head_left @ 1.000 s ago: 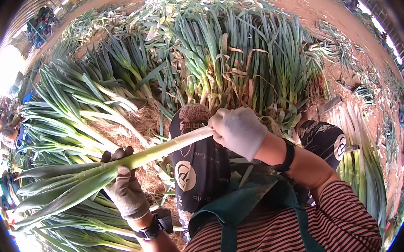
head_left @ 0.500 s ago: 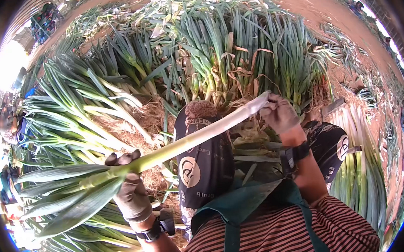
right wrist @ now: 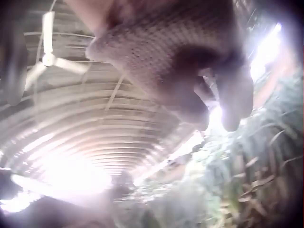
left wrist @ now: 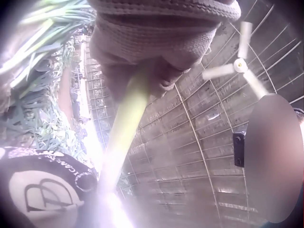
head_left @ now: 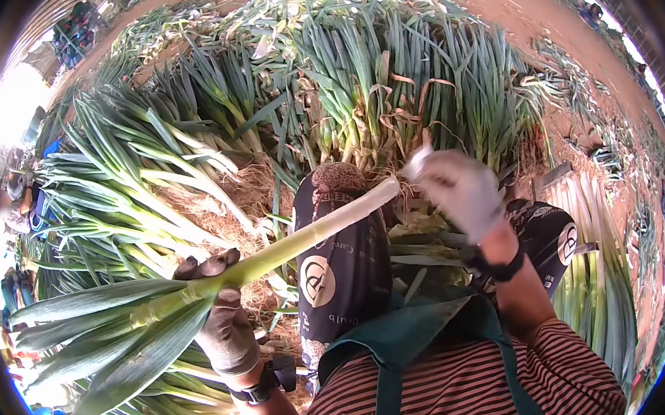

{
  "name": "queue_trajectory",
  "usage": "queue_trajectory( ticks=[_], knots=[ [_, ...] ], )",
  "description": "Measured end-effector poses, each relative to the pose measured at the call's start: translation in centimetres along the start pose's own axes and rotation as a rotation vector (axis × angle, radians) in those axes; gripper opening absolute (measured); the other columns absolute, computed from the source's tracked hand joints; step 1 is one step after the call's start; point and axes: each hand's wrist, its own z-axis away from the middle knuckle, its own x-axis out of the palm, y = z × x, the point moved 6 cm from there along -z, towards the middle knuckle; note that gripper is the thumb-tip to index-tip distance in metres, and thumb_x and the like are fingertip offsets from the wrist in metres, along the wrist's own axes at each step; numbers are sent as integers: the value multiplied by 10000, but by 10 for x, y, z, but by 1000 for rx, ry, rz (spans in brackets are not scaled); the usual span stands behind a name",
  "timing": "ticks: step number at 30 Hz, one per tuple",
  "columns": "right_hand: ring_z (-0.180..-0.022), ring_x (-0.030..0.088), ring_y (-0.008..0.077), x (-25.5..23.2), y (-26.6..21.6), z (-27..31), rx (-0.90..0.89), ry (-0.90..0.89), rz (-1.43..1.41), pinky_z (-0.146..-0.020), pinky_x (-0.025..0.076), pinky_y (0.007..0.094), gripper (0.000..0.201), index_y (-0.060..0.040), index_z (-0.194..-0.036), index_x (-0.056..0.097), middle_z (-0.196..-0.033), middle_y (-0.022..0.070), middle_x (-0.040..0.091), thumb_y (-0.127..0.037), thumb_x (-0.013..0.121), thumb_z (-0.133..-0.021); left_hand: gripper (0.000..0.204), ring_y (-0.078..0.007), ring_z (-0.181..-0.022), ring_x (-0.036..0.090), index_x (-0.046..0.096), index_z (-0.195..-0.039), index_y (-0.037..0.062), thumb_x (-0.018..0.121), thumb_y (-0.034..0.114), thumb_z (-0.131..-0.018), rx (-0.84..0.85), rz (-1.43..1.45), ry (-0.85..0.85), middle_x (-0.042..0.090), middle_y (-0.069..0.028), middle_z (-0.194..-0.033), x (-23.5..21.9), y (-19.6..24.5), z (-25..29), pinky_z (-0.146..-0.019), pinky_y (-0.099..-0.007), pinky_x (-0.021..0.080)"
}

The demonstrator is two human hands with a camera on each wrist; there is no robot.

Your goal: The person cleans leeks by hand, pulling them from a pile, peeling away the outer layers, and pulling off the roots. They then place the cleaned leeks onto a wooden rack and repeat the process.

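In the head view a long leek (head_left: 315, 236) slants across my lap, its green leaves fanned to the left and its white end toward the right. My gloved left hand (head_left: 225, 323) grips it just below the leaves, with fingers behind and thumb in front. The left wrist view shows the pale shaft (left wrist: 124, 118) coming out of that glove. My gloved right hand (head_left: 462, 191), blurred, is just beyond the white end, apart from it. The right wrist view shows its fingers (right wrist: 232, 104) bent loosely, with a bright gap between the tips.
Untrimmed leeks (head_left: 114, 176) with roots lie in a pile at the left. Upright bunches (head_left: 416, 86) stand in front of my knees. Cleaned leeks (head_left: 587, 267) lie at the right, beside my knee (head_left: 543, 243). Leaf scraps (head_left: 326, 7) cover the ground farther back.
The right hand went from the leek's white end out to the right, then back left, turned over. The leek's white end swung up and right with it, then dropped back as they parted.
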Motion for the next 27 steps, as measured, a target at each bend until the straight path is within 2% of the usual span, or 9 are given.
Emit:
queue_trajectory(
  ticks=[2,4,10,13,16,19,20,23,27],
  knots=[
    [-654,651,165,15,-69,0,-199,-167,-3,-544,538,286,223,-106,-836,662,-874,20,641,-295,757,-765,587,-303,-1112,581,348,-1336,3,633,2,-822,9,-18,-30,611,-90,-1111,7,2,-1,-1083,-506,379],
    [-640,607,167,27,-113,-1,-464,-79,19,-558,518,307,325,-100,-950,618,-890,1,574,-302,764,-741,586,-302,-1101,586,353,-1333,8,643,4,-824,20,-44,-47,613,-85,-1106,11,6,-1,-1070,-504,395],
    [-647,638,175,65,-123,4,-576,-211,288,-546,519,306,199,-87,-917,644,-847,16,623,-224,713,-790,544,-285,-1036,610,415,-1289,42,673,-1,-812,51,-108,-68,619,-64,-1063,12,16,1,-1017,-490,449],
    [-641,640,171,61,-130,2,-603,-274,381,-536,514,305,161,-82,-882,632,-807,20,618,-214,691,-809,598,-297,-847,669,421,-1273,28,753,78,-779,78,-88,16,643,-136,-938,12,17,-1,-799,-373,583],
    [-655,651,172,65,-127,-2,-527,-306,408,-547,520,318,121,-75,-867,616,-764,36,611,-166,678,-816,569,-309,-801,676,442,-1253,34,761,102,-787,94,-46,-32,656,-165,-892,5,12,-6,-744,-353,591],
    [-649,648,193,68,-96,-15,-229,-260,-91,-573,523,324,85,-56,-882,606,-748,72,618,-119,644,-840,474,-341,-786,674,468,-1200,28,734,115,-817,301,-265,-213,658,-214,-871,5,16,-12,-685,-355,598],
    [-634,639,173,70,-79,-18,-189,-130,-392,-555,511,307,63,-32,-911,586,-779,102,643,-70,597,-862,394,-368,-788,667,476,-1161,14,693,112,-846,221,-97,-228,641,-265,-870,0,12,-14,-638,-378,599],
    [-556,514,65,68,-37,-17,646,-436,-1086,-472,392,221,148,-63,-936,562,-754,32,614,-209,544,-928,297,-430,-829,641,485,-1117,-3,632,102,-881,45,188,-233,598,-358,-907,-8,10,-14,-566,-426,603],
    [-454,386,80,46,38,-5,724,-38,-1322,-419,308,243,140,-122,-902,551,-654,-20,492,-237,487,-950,293,-442,-851,611,494,-1131,11,620,109,-885,-2,221,-232,575,-377,-987,-21,12,-11,-547,-438,584]
  ],
)
